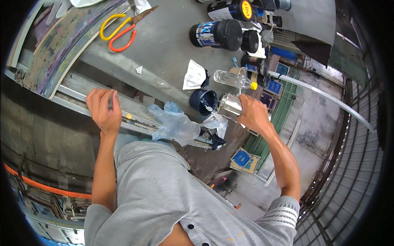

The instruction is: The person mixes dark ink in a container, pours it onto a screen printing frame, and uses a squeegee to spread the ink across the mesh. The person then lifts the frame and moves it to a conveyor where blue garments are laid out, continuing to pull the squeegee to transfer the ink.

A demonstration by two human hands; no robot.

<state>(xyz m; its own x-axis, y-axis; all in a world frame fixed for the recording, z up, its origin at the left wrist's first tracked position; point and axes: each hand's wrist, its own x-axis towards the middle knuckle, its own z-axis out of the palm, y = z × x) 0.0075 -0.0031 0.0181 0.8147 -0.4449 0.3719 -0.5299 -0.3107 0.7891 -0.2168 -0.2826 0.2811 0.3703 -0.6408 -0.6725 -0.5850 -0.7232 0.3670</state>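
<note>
"What's the right hand got?"

"A shiny container, gripped firmly, right at the mouth of the dark blue cup, toward the worktop's right edge."

"And the left hand?"

"By the near edge, fingers loosely curled, thumb apart."

"Where's the clear bottle?"

"Just beyond the cup, yellow cap on."
</note>
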